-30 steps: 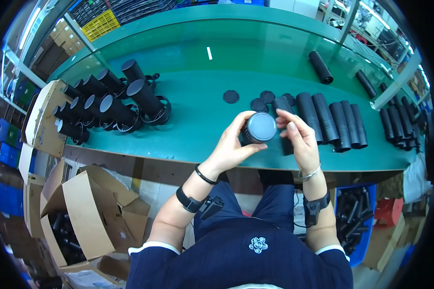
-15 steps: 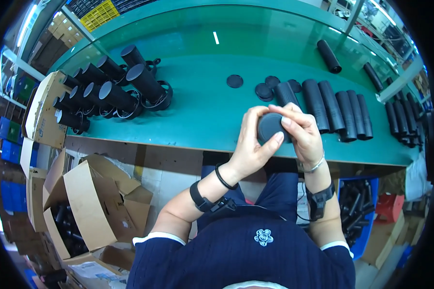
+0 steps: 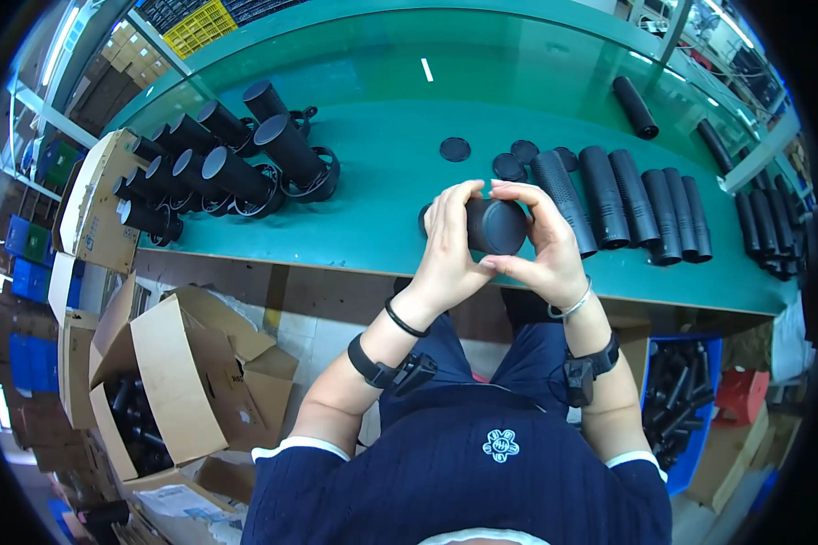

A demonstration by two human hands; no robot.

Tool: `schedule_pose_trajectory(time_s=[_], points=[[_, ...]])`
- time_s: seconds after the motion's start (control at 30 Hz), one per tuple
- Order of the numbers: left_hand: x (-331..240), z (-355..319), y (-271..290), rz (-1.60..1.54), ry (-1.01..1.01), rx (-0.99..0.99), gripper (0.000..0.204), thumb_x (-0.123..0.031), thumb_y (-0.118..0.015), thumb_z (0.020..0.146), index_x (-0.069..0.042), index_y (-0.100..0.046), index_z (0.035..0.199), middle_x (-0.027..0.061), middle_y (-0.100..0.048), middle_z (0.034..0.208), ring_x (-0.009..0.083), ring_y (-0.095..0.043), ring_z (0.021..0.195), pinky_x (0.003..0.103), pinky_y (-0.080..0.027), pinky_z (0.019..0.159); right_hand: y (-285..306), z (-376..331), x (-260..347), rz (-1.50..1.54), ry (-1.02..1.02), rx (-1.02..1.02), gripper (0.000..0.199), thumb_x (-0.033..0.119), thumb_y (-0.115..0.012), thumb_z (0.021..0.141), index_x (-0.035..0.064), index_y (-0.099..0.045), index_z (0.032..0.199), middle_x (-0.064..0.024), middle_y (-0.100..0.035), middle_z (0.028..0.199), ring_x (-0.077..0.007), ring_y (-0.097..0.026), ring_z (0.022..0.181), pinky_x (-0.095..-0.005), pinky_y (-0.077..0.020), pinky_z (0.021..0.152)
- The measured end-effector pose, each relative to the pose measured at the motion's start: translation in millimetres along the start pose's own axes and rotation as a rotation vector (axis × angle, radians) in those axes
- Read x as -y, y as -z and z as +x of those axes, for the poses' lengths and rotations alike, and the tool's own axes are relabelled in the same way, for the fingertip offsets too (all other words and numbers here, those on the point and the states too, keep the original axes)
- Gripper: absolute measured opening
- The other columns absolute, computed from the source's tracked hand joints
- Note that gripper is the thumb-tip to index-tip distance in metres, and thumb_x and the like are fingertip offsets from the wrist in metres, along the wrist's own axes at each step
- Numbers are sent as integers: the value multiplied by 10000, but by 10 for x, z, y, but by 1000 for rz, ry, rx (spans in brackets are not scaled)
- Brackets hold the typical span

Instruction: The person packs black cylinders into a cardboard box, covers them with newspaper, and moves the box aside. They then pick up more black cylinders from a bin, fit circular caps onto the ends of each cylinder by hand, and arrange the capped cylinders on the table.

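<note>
Just over the near edge of the table, my left hand (image 3: 447, 238) is closed around a black tube (image 3: 478, 225). The tube lies roughly crosswise, and a bit of its other end shows left of that hand. A round black cap (image 3: 505, 227) covers its right end. My right hand (image 3: 554, 250) curves around this capped end, thumb below and fingers above. Both thumbs come close together under the tube. Beyond the hands lie flat black discs (image 3: 509, 167). Right beside my right hand lies a black textured tube (image 3: 562, 200).
Several black tubes (image 3: 634, 200) lie in a row at the right. Black cylinders with ring-shaped bases (image 3: 236, 177) stand tilted at the left of the green table (image 3: 373, 227). Below are an open cardboard box (image 3: 177, 381) and a blue bin (image 3: 704, 427) of black parts.
The tube has turned from cap facing me to lying crosswise with its cap toward the right. Both hands have shifted left, and my right fingers have moved off the cap's face to its side.
</note>
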State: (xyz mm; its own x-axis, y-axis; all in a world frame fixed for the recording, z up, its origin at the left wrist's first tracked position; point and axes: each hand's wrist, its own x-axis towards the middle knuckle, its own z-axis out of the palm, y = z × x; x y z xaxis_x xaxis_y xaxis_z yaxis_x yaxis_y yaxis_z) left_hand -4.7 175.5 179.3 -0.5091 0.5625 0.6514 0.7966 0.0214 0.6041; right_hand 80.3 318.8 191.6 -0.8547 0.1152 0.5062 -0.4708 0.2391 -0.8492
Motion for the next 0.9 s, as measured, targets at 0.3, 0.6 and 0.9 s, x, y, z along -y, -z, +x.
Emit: schedule_pose_trajectory(time_s=[0.3,0.6,0.9], points=[[180,-69,311,-266,145,33,693,-40,-805,628,-31,-416,1201,139,-521,1145,276,-550,1054,378,-447,907,-260,237,-4,183,50,58,823,67,-851,634,25,-456,1354,-101,-475,1288,-211,-440,1265,-383,-381,1063],[249,-28,463,-926,212,-40,608,-81,-786,764,-63,-401,1233,133,-514,1242,222,-537,1137,356,-473,949,-249,109,-242,-212,-43,131,928,74,-836,628,81,-367,1429,-116,-440,1395,-249,-397,1328,-407,-301,1110],[413,-14,116,-869,532,-187,727,-254,-757,820,-94,-350,1400,110,-470,1304,258,-434,1229,381,-371,990,619,701,24,-352,-292,-108,741,196,-710,770,139,-361,1421,-119,-594,1088,-178,-585,936,-323,-464,857]])
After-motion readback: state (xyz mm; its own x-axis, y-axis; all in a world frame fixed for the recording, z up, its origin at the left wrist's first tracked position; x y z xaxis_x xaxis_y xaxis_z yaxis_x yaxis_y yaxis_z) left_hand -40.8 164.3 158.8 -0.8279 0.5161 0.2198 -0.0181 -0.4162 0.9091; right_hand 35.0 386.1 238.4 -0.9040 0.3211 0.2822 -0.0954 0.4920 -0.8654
